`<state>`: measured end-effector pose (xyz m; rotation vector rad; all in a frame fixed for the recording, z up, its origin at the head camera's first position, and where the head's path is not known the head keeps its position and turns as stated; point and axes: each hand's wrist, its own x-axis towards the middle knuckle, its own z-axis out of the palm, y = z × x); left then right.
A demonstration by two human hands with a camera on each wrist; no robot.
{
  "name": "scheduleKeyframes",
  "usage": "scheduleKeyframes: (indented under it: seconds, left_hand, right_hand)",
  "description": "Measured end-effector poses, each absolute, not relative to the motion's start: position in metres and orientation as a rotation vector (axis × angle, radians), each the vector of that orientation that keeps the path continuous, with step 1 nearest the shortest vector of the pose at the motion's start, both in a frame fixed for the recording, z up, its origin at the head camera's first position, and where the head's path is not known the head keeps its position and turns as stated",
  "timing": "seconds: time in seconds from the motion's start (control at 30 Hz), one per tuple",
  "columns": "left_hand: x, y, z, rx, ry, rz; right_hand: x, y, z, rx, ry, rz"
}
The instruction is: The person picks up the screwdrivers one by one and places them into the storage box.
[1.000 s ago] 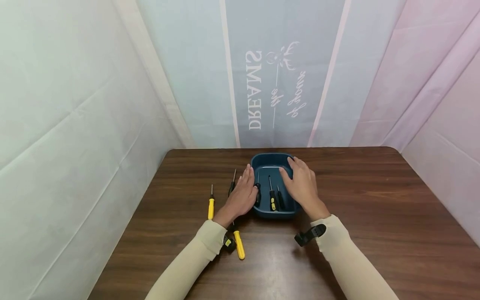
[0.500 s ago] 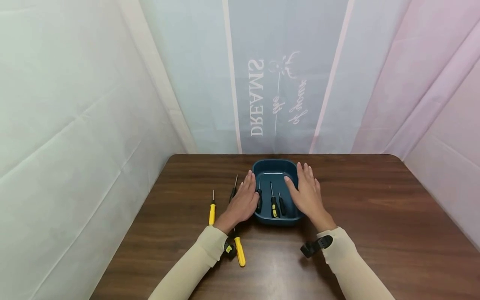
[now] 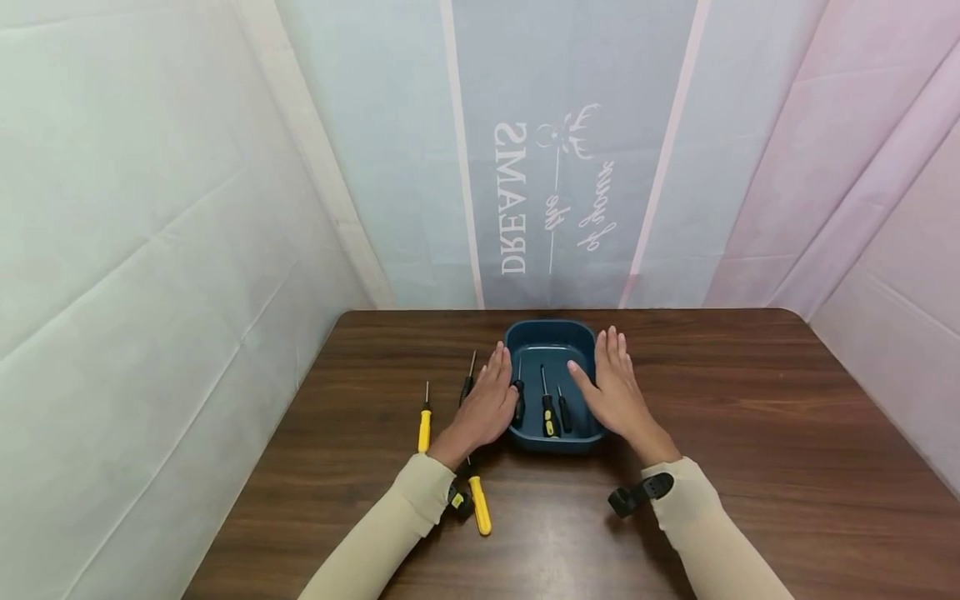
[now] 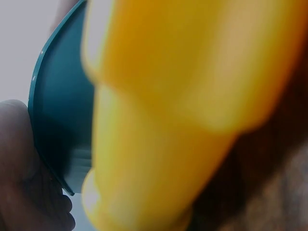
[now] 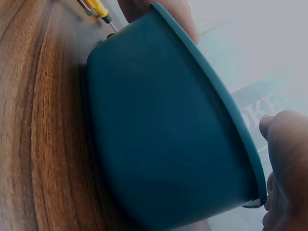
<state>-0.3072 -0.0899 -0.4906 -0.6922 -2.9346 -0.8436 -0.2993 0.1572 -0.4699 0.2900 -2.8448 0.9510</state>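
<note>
Blue tub [image 3: 555,446] sits on the brown table [image 3: 750,417], near the far edge, between two hands. The left hand [image 3: 486,404] lies along the tub's left side, its fingers straight and close together. The right hand [image 3: 618,400] is at the right side, fingers straight, with its thumb spread apart and reaching over the rim. Three screwdrivers lie inside the tub: a black one [image 3: 519,404] by the left wall, a black and yellow one [image 3: 551,417], and a small black one [image 3: 566,414] just beside that. On the table, left of the tub, are a yellow screwdriver [image 3: 425,429] and a dark screwdriver [image 3: 467,390], partly hidden by the left hand. Another yellow handle [image 3: 481,507] lies nearer the person.
</note>
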Motion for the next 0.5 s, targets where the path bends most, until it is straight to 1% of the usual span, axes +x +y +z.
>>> scheduleKeyframes:
  seconds: [0.5]
  left_hand:
    - [-0.3091, -0.0893, -0.4944, -0.688, -2.937, -0.846]
  right_hand:
    - [-0.3023, 0.1642, -0.4776, 0.445, -2.848, 1.212]
